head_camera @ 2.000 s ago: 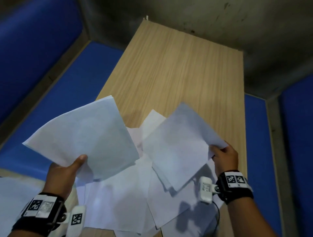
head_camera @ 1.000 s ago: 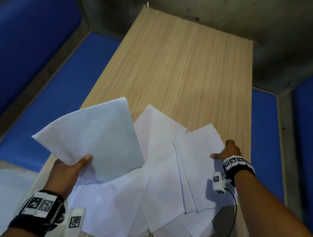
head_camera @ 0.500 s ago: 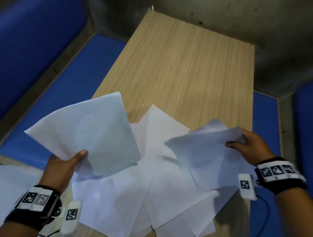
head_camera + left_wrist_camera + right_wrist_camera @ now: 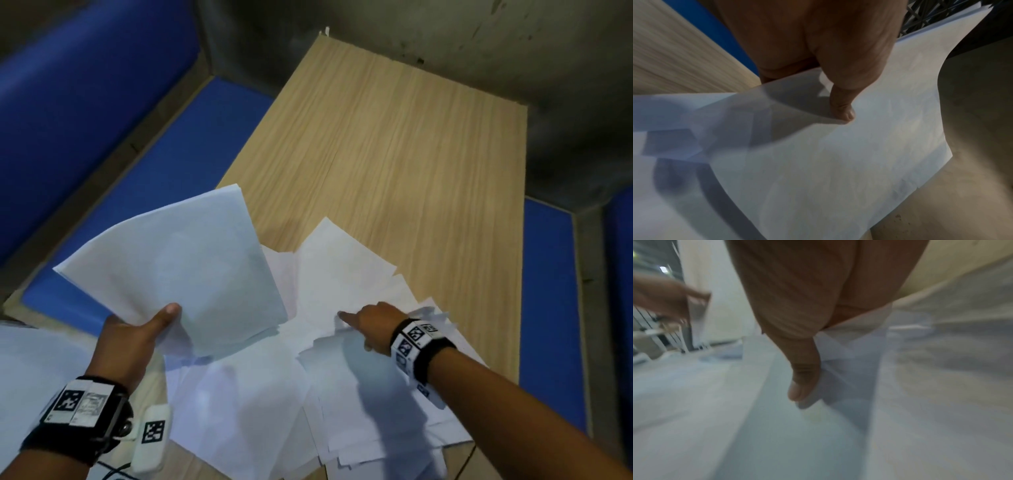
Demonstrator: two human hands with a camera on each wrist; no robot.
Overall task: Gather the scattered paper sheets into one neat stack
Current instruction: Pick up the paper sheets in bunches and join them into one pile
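Several white paper sheets (image 4: 253, 411) lie overlapping on the near end of the wooden table (image 4: 394, 154). My left hand (image 4: 137, 332) holds a stack of sheets (image 4: 178, 274) raised over the table's left edge, thumb (image 4: 842, 110) on top of the stack (image 4: 838, 162) and fingers hidden beneath. My right hand (image 4: 373, 322) is low over the middle of the pile and pinches a sheet (image 4: 910, 394), thumb (image 4: 801, 382) on top; that sheet's crumpled edge (image 4: 428, 313) sticks up behind the wrist. The right wrist view is blurred.
Blue padded panels flank the table on the left (image 4: 154, 164) and right (image 4: 548, 291). A grey concrete wall (image 4: 445, 34) rises past the far end. Something white (image 4: 24, 370) lies at the lower left. The table's right edge runs close to my right forearm.
My right hand, which picked up a sheet at the pile's right side, has carried it down and left to the pile's middle. The left hand keeps its stack raised.
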